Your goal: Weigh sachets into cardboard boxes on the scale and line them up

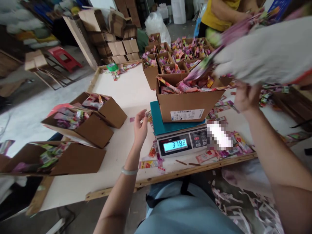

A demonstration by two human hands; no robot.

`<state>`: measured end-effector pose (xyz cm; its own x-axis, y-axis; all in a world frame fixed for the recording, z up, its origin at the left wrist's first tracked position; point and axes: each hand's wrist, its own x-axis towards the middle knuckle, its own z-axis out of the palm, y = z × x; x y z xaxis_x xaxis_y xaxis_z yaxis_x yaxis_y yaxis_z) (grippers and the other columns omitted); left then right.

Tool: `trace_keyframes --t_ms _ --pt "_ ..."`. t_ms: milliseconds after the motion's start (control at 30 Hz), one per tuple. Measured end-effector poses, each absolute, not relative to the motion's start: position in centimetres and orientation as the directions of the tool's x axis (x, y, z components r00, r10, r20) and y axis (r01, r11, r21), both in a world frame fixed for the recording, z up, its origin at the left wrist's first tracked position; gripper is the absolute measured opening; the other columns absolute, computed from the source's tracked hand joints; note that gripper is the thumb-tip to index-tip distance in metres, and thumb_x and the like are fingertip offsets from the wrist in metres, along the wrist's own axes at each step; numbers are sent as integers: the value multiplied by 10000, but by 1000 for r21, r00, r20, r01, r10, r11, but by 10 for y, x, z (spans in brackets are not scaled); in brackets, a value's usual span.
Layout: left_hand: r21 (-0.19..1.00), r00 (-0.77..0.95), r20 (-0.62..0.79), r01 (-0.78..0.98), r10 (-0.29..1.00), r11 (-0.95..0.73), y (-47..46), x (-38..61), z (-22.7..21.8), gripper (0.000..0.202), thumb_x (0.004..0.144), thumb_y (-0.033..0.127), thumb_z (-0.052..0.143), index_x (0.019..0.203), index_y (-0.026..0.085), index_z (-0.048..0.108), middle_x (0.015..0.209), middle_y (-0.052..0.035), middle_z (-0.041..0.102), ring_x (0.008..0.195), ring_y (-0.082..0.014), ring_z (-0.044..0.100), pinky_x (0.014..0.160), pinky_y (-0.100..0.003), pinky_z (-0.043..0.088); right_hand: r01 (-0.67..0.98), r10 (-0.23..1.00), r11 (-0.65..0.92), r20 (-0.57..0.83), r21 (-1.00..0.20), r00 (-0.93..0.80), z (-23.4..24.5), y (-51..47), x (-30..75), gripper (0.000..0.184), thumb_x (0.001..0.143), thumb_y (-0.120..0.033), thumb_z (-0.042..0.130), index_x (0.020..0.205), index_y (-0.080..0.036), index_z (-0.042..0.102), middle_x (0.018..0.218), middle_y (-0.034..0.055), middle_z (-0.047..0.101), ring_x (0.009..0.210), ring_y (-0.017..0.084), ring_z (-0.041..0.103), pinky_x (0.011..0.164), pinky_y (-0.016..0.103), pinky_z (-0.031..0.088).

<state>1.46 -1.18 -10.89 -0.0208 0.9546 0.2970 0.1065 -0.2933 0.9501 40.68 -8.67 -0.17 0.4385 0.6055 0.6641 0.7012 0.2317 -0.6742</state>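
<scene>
Packing workshop. Digital scale [179, 144], display lit: between left hand [140, 126] and right hand [248, 97]. White worktop [117, 86], rough timber edging: beneath both. Open cartons [99, 131] of wrapped packets [70, 119]: left of the left hand, further rows beyond both hands. Stacked cardboard [124, 47]: beyond the left hand. Piled pale bundles [26, 27]: far beyond, leftward. Co-worker [220, 13], yellow top: beyond the right hand. Paper strips [236, 211]: low, nearer than the right hand.

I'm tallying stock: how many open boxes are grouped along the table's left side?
3: the nearest box, lowest in view; the middle box, just beyond it; the farthest box, beyond that. Others may be hidden past the picture's left edge.
</scene>
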Motion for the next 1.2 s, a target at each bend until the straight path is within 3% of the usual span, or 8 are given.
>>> trace_keyframes --t_ms 100,167,300,367,700,1000,1200 --pt "952 -30 295 90 955 -292 -15 13 -110 449 921 561 688 1233 237 679 1351 -130 690 1254 -249 661 1049 -391 550 817 615 152 700 -556 362 -2 -89 400 525 868 -747 430 759 -251 564 865 146 676 1100 339 671 1068 538 506" --pt "954 -39 287 102 957 -282 -18 8 -110 455 917 567 690 1232 239 680 1353 -125 693 1245 -246 665 1034 -384 555 803 576 155 713 -576 400 -8 -88 399 515 920 -694 374 778 -238 563 893 152 681 1080 320 679 1060 526 515" --pt "958 -57 268 125 962 -259 -24 -4 -110 447 903 562 703 1218 245 682 1331 -113 706 1243 -244 663 1041 -385 548 659 512 307 703 -687 494 -22 -88 401 524 991 -650 335 1109 -230 625 1197 132 709 1081 238 695 926 423 579" --pt "961 -63 257 124 964 -248 -25 -9 -111 448 889 549 718 1214 242 677 1348 -116 697 1260 -248 655 1041 -384 545 570 504 341 657 -747 561 -31 -90 403 538 979 -665 367 1178 -228 610 1223 135 710 1037 224 708 851 390 587" --pt "961 -56 250 132 967 -241 -23 -6 -121 484 870 572 713 1214 235 667 1298 -123 710 1227 -254 667 1031 -404 548 431 498 336 546 -838 673 -59 -101 411 528 941 -675 434 1105 -213 629 1142 147 722 945 220 722 793 394 585" --pt "959 -56 258 132 964 -249 -22 -6 -123 464 879 565 716 1210 244 668 1281 -117 712 1228 -250 668 985 -374 567 442 529 332 552 -833 644 -64 -99 411 591 932 -750 423 1106 -223 628 1112 122 733 950 214 728 797 374 584" --pt "961 -54 248 142 967 -238 -24 -7 -123 442 894 545 701 1219 247 675 1306 -117 707 1242 -252 659 1029 -397 554 413 567 328 527 -849 633 -61 -94 405 587 921 -767 451 1100 -227 595 1137 130 714 944 216 724 804 384 603"
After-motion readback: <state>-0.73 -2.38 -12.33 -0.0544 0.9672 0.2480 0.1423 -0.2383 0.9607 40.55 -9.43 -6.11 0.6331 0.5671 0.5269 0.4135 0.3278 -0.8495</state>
